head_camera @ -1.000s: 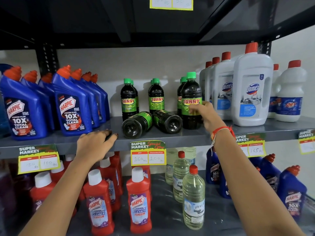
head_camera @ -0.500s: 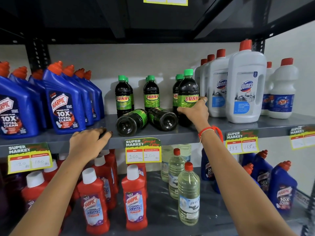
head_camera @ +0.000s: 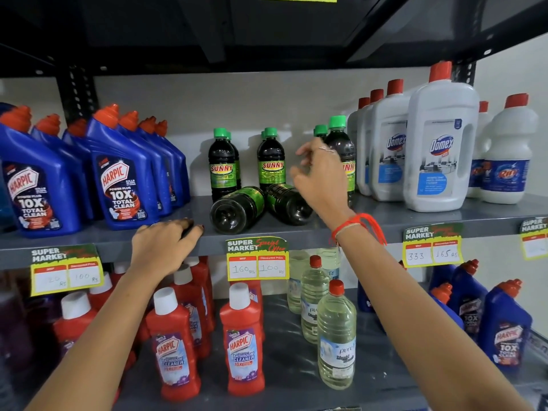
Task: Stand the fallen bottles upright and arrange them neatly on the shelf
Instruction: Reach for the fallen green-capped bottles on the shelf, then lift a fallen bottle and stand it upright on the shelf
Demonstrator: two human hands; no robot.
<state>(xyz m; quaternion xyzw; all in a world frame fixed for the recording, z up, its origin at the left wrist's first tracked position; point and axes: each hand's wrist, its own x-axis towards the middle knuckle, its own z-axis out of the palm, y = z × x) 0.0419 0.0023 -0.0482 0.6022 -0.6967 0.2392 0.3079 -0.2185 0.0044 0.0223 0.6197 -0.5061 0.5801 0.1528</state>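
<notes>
Two dark Sunny bottles lie on their sides on the grey shelf (head_camera: 385, 221), bases toward me: the left fallen bottle (head_camera: 237, 209) and the right fallen bottle (head_camera: 286, 203). Upright Sunny bottles with green caps stand behind them (head_camera: 222, 164), (head_camera: 270, 160), and one more upright Sunny bottle (head_camera: 344, 149) to the right. My right hand (head_camera: 321, 176) hovers open above the right fallen bottle, fingers spread, just left of that upright bottle and not touching it. My left hand (head_camera: 166, 244) rests palm down on the shelf's front edge, holding nothing.
Blue Harpic bottles (head_camera: 124, 179) fill the shelf's left side and white Domex bottles (head_camera: 439, 143) the right. Price tags (head_camera: 257, 258) hang on the shelf edge. The shelf below holds red Harpic cleaners (head_camera: 244, 348) and clear bottles (head_camera: 336, 342).
My right hand has let go of the upright Sunny bottle at the right and moved left and up, opening over the fallen bottles. My left hand has stayed on the shelf edge.
</notes>
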